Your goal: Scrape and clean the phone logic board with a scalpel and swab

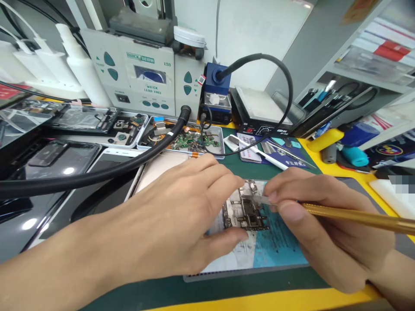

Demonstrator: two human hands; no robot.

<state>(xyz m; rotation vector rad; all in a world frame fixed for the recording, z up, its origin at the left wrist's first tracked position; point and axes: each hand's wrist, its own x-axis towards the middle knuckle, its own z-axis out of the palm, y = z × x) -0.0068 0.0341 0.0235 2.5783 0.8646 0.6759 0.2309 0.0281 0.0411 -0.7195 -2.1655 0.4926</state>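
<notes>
A small phone circuit board (249, 214) lies on a stained white and blue pad (282, 250). My left hand (181, 216) grips the board, fingers at its far edge and thumb at its near edge. In a pen-like pinch, my right hand (333, 250) holds a thin-bladed knife with a gold handle (359, 219). The flat blade (261, 199) reaches over the upper part of the board and seems to touch it. My left fingers cover part of the board's left side.
A Quick rework station (142, 77) stands at the back, its black hose (129, 166) crossing the left side. Phone parts fill a tray (223, 149) behind my hands. A white brush (259, 151) and tweezers (292, 154) lie behind the pad. Phones (87, 194) lie at left.
</notes>
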